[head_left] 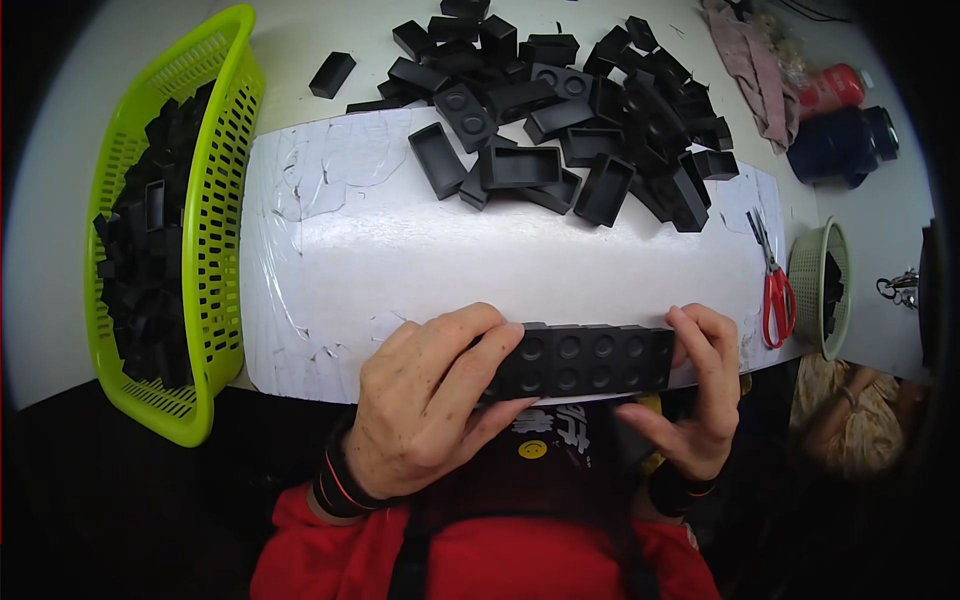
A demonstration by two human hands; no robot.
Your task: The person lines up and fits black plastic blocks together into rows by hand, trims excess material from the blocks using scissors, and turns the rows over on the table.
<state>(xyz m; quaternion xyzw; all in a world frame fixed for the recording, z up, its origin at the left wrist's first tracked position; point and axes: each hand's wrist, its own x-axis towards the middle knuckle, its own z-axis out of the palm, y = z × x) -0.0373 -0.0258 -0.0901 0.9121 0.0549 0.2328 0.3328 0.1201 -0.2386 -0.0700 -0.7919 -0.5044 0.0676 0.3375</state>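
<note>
A row of black rectangular pieces (585,362), set side by side with round dimples facing up, lies at the front edge of the white board. My left hand (425,400) is closed around the row's left end, fingers over the far side and thumb along the near side. At the right end is my right hand (700,390), its fingers and thumb spread apart; the index fingertip is close to the last piece, and whether it touches I cannot tell. A heap of similar black pieces (520,167) lies farther back, some showing hollow sides.
A green basket (228,180) full of black pieces stands left. Red-handled scissors (777,305) lie at the right, beside a small pale basket (842,290). A dark blue bottle (840,148), a red container (830,88) and a pink cloth (755,75) are at back right. Another person's arm (850,400) shows lower right.
</note>
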